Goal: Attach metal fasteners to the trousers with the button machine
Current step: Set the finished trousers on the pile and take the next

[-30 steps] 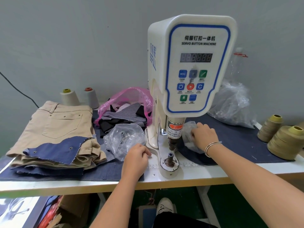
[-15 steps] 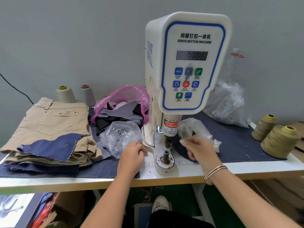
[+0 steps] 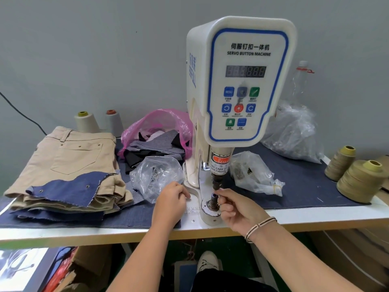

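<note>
The right hand (image 3: 237,209) was held at the lower die (image 3: 213,200) of the white, blue-trimmed servo button machine (image 3: 242,81), thumb and forefinger pinched together at the die's top, just under the dark upper punch (image 3: 216,182). They presumably held a small metal fastener, though the piece itself was too small to make out. The left hand (image 3: 170,204) lay loosely curled on the white worktable (image 3: 315,216) just left of the machine base, beside a clear crumpled plastic bag of small metal parts (image 3: 156,175); it appeared to hold nothing. A second clear bag of fasteners (image 3: 250,173) lay right of the punch on the dark blue denim sheet (image 3: 294,180).

The folded tan cotton trousers (image 3: 69,161) sat stacked at the table's left end, well apart from the die, with a ragged blue denim scrap (image 3: 67,188) draped over their front edge.

By judgement, the fastener was light, hard and slippery, best pinched by its rim with fingertips withdrawn before the punch descended, as the warning label advises. The trousers would be soft, limp and moderately heavy, best taken at the stiffer waistband and spread flat over the die with both hands.
</note>
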Motion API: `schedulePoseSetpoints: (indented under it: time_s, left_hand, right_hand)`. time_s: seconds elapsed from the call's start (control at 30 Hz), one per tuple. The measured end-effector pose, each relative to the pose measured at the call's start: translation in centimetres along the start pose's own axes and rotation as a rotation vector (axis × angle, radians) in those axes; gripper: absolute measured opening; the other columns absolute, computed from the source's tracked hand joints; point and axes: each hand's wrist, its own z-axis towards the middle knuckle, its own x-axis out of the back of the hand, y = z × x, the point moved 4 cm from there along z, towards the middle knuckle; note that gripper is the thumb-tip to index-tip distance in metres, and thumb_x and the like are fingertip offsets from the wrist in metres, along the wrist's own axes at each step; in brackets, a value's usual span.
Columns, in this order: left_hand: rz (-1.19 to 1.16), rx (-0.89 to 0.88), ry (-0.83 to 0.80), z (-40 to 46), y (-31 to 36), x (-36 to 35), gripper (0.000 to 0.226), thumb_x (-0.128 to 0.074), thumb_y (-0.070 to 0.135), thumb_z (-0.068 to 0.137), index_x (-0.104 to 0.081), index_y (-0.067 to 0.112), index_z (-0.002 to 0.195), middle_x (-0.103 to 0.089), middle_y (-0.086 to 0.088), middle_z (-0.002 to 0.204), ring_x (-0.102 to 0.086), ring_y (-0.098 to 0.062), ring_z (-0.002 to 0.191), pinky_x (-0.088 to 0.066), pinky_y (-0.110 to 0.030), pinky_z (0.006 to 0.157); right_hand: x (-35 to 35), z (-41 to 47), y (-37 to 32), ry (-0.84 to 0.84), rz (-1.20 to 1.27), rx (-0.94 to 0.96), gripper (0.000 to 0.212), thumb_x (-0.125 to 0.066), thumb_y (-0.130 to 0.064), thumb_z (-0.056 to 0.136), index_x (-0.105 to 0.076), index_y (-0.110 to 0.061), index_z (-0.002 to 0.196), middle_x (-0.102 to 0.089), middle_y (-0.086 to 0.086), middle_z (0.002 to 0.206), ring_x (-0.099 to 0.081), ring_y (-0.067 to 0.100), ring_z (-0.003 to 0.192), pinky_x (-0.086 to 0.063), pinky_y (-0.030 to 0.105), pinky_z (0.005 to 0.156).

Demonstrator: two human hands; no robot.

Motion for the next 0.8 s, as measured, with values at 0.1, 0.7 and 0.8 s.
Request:
schedulePoseSetpoints:
  time_s: [0.1,0.7,0.8]
  left_hand:
    - [0.004,-0.001,0.004,0.0,0.1,0.0,0.031,-0.046,0.002,0.088,-0.064,0.020,0.071,-0.054,0.012,0.088,-0.050,-0.005,0.082,-0.034,-0.022,0.066]
    - [-0.300,0.017,0.189,-2.3,1.0,2.8,0.038,-0.047,-0.008,0.086,-0.066,0.023,0.073,-0.067,0.011,0.080,-0.054,-0.006,0.061,-0.041,-0.018,0.056]
    - [-0.526,0.106,0.365,-4.6,-0.1,6.8,0.041,-0.045,-0.008,0.089,-0.068,0.023,0.074,-0.068,0.010,0.074,-0.058,0.000,0.065,-0.045,-0.014,0.062]
  right_hand:
    - [-0.3,-0.1,0.3,-0.036,0.123,-0.044,0.012,-0.063,-0.006,0.068,-0.061,0.002,0.076,-0.047,0.003,0.050,-0.039,0.006,0.029,-0.031,0.013,0.026]
    - [5.0,2.7,-5.1,0.315,-1.037,0.653,0.021,-0.051,-0.011,0.093,-0.071,-0.015,0.087,-0.052,-0.011,0.052,-0.043,0.000,0.045,-0.034,0.013,0.046]
    - [6.5,3.8,-4.4,0.298,-1.248,0.755,0.019,-0.054,-0.012,0.093,-0.070,-0.022,0.089,-0.059,-0.021,0.070,-0.051,-0.004,0.065,-0.037,0.010,0.061]
